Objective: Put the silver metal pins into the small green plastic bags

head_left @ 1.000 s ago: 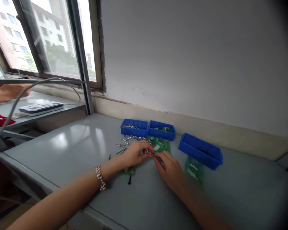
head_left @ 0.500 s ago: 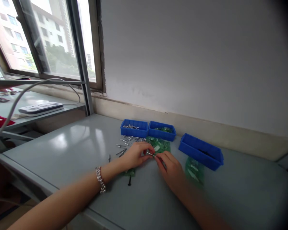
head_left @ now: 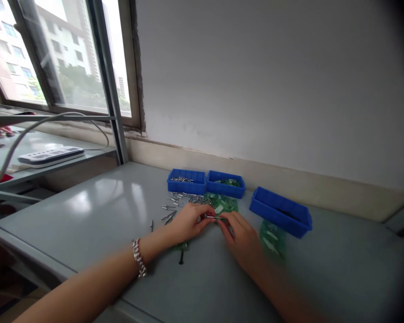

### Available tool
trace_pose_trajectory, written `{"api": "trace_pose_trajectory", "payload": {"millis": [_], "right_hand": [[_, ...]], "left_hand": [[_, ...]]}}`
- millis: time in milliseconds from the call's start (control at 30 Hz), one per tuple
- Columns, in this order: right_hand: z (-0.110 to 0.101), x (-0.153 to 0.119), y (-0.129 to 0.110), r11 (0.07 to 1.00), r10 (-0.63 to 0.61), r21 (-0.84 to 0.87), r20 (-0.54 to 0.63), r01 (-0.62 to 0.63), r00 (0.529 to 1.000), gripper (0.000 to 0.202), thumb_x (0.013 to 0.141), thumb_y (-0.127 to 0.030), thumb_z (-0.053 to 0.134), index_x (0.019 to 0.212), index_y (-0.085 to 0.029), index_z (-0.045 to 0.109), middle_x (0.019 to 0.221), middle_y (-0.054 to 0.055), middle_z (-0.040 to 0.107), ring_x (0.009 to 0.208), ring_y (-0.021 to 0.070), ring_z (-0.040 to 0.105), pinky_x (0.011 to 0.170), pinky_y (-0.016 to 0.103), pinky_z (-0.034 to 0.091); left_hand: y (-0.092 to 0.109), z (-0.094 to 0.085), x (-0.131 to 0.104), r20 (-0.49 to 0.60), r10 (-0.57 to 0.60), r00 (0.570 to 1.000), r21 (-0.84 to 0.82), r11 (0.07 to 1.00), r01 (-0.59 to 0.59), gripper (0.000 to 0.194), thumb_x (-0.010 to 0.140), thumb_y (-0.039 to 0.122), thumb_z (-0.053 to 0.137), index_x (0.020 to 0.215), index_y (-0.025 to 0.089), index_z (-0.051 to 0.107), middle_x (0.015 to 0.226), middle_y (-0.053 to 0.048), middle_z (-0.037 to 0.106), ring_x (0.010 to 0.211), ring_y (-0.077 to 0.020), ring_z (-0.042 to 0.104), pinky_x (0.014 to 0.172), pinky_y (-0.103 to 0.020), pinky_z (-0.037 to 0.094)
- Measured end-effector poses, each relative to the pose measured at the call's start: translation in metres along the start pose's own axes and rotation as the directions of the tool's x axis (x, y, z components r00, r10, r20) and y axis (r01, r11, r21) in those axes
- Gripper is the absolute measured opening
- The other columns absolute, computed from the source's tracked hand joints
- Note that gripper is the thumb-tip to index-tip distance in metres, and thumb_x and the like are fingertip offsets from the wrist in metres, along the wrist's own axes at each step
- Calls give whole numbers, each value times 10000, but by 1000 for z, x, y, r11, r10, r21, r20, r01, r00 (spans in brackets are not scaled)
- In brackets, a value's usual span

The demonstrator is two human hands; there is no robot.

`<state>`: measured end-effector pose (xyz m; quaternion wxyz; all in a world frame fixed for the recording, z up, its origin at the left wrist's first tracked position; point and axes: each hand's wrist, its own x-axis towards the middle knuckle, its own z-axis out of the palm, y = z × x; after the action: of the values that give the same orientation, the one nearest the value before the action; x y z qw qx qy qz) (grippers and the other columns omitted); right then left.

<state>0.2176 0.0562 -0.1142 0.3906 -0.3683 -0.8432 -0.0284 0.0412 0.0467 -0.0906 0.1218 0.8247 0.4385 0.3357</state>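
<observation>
Between my two hands a thin silver rivet [head_left: 214, 217] lies nearly level, above the front edge of a green plastic bag [head_left: 227, 202]. My left hand [head_left: 192, 220] is closed in a pinch at the rivet's left end. At its right end the fingertips of my right hand [head_left: 241, 237] are pinched together. Loose rivets [head_left: 169, 207] are scattered on the table behind and left of my left hand. A black screw [head_left: 181, 257] and a bit of green bag [head_left: 185, 246] show below my left wrist, the rest of that bag being hidden.
Along the wall stand a blue bin with rivets [head_left: 186, 188], a blue bin with green bags [head_left: 226, 191] and a blue bin with dark pieces [head_left: 279, 219]. Another green bag [head_left: 272, 240] lies right of my right hand. A power strip [head_left: 50, 156] rests on the neighbouring table, where a person's hand shows.
The rivet has turned from slanted to nearly level, and more of it shows between my fingertips. My hands stay in almost the same place; the view has shifted slightly.
</observation>
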Motion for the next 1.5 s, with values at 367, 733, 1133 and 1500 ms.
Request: {"api": "trace_pose_trajectory", "payload": {"millis": [367,733,1133,1500], "right_hand": [[0,0,3,976,19,214,48,-29,999,206,886,-272,371,857,-178,551,758,37,535,720,152,517,624,249,414],[4,-1,3,981,17,193,65,-29,998,200,886,-268,378,863,-175,553,754,38,530,725,158,506,631,258,405],[3,-1,-2,998,-8,70,57,4,998,172,871,-215,388,819,-171,546,753,35,525,746,169,502,647,261,381],[3,-1,-2,998,24,59,104,-30,994,138,852,-232,448,955,-183,526,860,27,544,814,162,506,668,244,395]], "left_hand": [[0,1,2,-1,13,1000,10,1000,-13,155,798,253,479,874,172,586,704,-2,600,596,-94,515,639,-214,411],[3,-3,3,-11,5,1000,-67,998,-6,137,764,206,518,873,162,590,761,-11,610,625,-90,517,609,-202,404],[-5,2,5,-15,-54,998,-188,981,50,163,755,279,547,843,153,604,793,-17,607,628,-83,502,575,-190,385],[-19,-5,10,-46,-37,998,-134,990,30,186,764,294,524,857,159,612,789,-16,608,613,-78,484,587,-190,380]]}}
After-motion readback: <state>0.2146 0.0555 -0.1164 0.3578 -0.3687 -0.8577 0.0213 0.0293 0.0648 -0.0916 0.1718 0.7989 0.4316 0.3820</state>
